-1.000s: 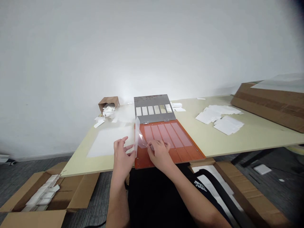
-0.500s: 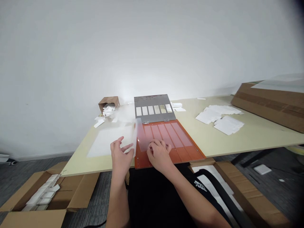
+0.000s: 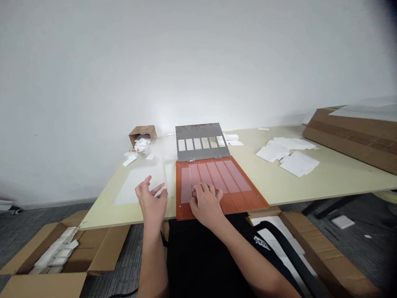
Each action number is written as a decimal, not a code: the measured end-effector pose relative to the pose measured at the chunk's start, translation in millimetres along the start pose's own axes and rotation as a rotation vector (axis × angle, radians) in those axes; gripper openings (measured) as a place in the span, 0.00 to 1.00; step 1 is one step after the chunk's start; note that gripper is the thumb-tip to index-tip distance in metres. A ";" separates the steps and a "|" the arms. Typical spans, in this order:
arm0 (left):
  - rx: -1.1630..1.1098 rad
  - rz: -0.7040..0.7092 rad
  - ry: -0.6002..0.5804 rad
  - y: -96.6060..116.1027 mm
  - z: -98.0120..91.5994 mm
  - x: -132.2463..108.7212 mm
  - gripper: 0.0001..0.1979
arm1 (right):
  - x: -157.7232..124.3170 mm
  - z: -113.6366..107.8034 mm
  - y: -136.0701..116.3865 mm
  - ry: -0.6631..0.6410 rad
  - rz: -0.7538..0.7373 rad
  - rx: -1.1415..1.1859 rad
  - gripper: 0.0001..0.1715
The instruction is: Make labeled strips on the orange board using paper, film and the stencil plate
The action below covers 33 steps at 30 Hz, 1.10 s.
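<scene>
An orange board point(image 3: 242, 202) with long grooves lies at the table's front edge, pinkish under clear film. Hinged to its far side is a grey metal plate point(image 3: 198, 132) with several rectangular openings. My right hand point(image 3: 207, 203) rests on the board, its fingers bent over the film; nothing can be made out in its grasp. Left of the board, my left hand point(image 3: 151, 198) hovers with fingers curved and apart, holding nothing visible. Beyond and beside it, translucent sheets point(image 3: 130, 184) lie on the table.
A small cardboard box point(image 3: 142, 134) of white pieces stands at the back left. White packets point(image 3: 297, 163) lie to the right, before a large cardboard box point(image 3: 350, 134). An open carton point(image 3: 105, 252) is at the lower left, another point(image 3: 322, 244) at the lower right.
My left hand has moved left, away from the board. The film that stood raised at the board's left edge now lies flat. My right hand has shifted slightly left.
</scene>
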<state>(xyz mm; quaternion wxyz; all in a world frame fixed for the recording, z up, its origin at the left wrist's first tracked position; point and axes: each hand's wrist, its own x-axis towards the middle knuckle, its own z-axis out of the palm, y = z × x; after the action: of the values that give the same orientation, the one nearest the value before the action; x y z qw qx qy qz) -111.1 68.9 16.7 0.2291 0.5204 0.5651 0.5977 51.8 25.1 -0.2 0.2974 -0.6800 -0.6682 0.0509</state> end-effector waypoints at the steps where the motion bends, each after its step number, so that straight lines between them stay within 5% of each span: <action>1: -0.006 0.010 0.017 -1.9 -0.6 1.3 0.29 | 0.1 0.2 0.5 -0.003 -0.021 -0.002 0.17; 9: 0.180 0.226 -0.021 -18.8 -12.3 15.0 0.29 | 0.1 5.1 1.7 -0.018 -0.104 -0.080 0.13; 15: 0.476 0.406 -0.267 -27.5 -12.4 19.1 0.27 | 0.4 2.9 1.3 -0.040 -0.104 -0.106 0.10; 21: 0.539 0.429 -0.373 -17.7 -5.9 9.6 0.27 | -0.3 3.0 2.0 -0.047 -0.120 -0.107 0.13; 33: 0.645 0.368 -0.546 -7.8 20.5 -18.6 0.10 | 7.3 -10.2 16.7 -0.005 -0.030 -0.194 0.14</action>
<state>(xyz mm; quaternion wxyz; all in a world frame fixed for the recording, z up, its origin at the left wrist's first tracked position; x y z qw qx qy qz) -88.9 63.8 -0.8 0.0860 0.7952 0.5393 0.2634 71.9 29.7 2.7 0.2291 -0.6955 -0.6808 -0.0166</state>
